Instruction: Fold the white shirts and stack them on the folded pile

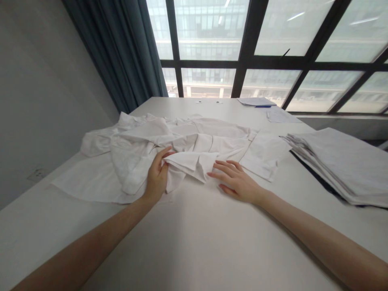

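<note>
A crumpled white garment (182, 133) lies spread over the white table (194, 238), its folds heaped highest at the left. My left hand (158, 171) pinches a folded edge near the garment's front, thumb on the near side and fingers partly hidden behind the cloth. From that grip a pointed flap (194, 161) stretches to the right. Beside the flap's right end, my right hand (235, 180) rests low over the table with fingers spread. Its fingertips are at the cloth, but I see no grip. A sleeve-like part (262, 155) of the garment extends to the right.
A stack of folded white cloth (348, 161) with a dark layer beneath sits on the right. Papers (254, 101) and a blue pen (262, 106) lie at the far edge. Behind are windows (209, 40), a blue curtain (127, 52) and, at left, a grey wall (45, 89).
</note>
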`<action>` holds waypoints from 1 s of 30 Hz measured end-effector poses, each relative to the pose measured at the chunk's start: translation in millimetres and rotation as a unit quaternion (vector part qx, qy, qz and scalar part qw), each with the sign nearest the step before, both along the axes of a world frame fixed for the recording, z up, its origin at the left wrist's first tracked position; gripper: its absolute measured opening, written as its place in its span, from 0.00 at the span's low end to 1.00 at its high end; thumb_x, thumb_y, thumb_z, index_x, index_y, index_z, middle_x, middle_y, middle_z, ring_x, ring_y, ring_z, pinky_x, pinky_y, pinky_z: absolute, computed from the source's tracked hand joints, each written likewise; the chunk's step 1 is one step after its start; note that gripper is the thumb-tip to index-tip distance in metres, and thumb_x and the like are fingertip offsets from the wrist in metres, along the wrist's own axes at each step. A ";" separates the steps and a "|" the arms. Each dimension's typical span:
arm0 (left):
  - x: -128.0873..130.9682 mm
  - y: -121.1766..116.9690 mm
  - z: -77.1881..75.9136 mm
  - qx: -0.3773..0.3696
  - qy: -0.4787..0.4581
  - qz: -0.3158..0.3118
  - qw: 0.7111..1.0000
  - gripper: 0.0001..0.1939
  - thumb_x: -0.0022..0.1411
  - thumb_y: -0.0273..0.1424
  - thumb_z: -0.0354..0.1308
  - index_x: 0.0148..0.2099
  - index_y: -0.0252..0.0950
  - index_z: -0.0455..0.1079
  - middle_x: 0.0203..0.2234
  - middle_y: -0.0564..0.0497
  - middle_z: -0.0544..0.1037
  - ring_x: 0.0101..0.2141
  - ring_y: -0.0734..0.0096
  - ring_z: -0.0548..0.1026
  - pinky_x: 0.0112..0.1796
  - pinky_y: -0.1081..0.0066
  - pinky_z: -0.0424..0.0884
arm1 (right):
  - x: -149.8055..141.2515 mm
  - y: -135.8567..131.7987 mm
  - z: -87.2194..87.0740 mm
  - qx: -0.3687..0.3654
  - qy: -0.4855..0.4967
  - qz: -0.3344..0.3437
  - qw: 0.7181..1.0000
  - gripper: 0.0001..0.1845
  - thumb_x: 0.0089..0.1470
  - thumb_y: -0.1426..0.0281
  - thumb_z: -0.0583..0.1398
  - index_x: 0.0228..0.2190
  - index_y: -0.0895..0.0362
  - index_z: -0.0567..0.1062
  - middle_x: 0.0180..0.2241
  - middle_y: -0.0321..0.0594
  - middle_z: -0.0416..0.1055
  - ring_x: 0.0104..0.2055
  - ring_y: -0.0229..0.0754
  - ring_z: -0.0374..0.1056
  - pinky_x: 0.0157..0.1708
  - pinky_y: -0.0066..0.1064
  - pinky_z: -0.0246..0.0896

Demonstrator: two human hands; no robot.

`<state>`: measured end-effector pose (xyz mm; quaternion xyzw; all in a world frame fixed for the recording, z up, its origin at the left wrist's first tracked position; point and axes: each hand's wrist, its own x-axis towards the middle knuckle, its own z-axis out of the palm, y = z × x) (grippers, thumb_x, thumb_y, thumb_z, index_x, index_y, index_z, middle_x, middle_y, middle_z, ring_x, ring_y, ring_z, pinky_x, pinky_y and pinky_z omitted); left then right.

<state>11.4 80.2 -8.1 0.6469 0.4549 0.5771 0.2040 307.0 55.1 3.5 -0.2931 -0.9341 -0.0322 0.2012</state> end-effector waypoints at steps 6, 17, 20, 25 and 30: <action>5.5 -16.1 10.1 0.138 0.259 -0.007 0.956 0.22 0.63 0.21 0.45 0.55 0.38 0.70 0.57 0.44 0.69 0.59 0.61 0.65 0.59 0.57 0.60 | 0.0 -0.3 -1.0 0.011 -0.027 -0.017 0.999 0.29 0.64 0.67 0.53 0.65 0.57 0.57 0.64 0.50 0.59 0.68 0.50 0.48 0.62 0.49 0.45; 17.2 -28.9 14.3 0.263 0.536 0.052 0.801 0.26 0.66 0.22 0.55 0.63 0.46 0.64 0.33 0.51 0.77 0.44 0.62 0.75 0.59 0.49 0.53 | -2.2 -3.2 1.8 0.013 -0.031 0.016 0.999 0.31 0.62 0.71 0.53 0.65 0.56 0.56 0.65 0.46 0.59 0.69 0.49 0.47 0.63 0.48 0.43; 16.2 -26.1 13.5 0.230 0.536 0.039 0.811 0.22 0.67 0.21 0.53 0.59 0.44 0.69 0.30 0.52 0.76 0.37 0.64 0.74 0.57 0.49 0.55 | -3.1 -3.6 2.8 0.000 -0.038 0.027 0.999 0.30 0.61 0.72 0.53 0.64 0.56 0.58 0.65 0.44 0.58 0.69 0.48 0.47 0.63 0.48 0.44; 12.6 -18.0 11.4 0.157 0.420 -0.004 0.894 0.11 0.70 0.29 0.51 0.46 0.38 0.76 0.31 0.52 0.79 0.35 0.66 0.75 0.57 0.52 0.57 | -3.7 -2.9 3.6 -0.011 -0.036 0.043 0.998 0.27 0.62 0.72 0.52 0.62 0.54 0.63 0.65 0.45 0.58 0.68 0.48 0.49 0.63 0.49 0.45; 13.7 -17.5 12.2 0.044 0.217 -0.008 0.975 0.14 0.68 0.35 0.51 0.37 0.36 0.76 0.30 0.50 0.81 0.36 0.66 0.76 0.53 0.62 0.66 | -5.6 -2.7 2.0 -0.029 0.031 0.040 0.998 0.29 0.63 0.68 0.54 0.63 0.56 0.56 0.64 0.51 0.60 0.67 0.47 0.51 0.63 0.49 0.47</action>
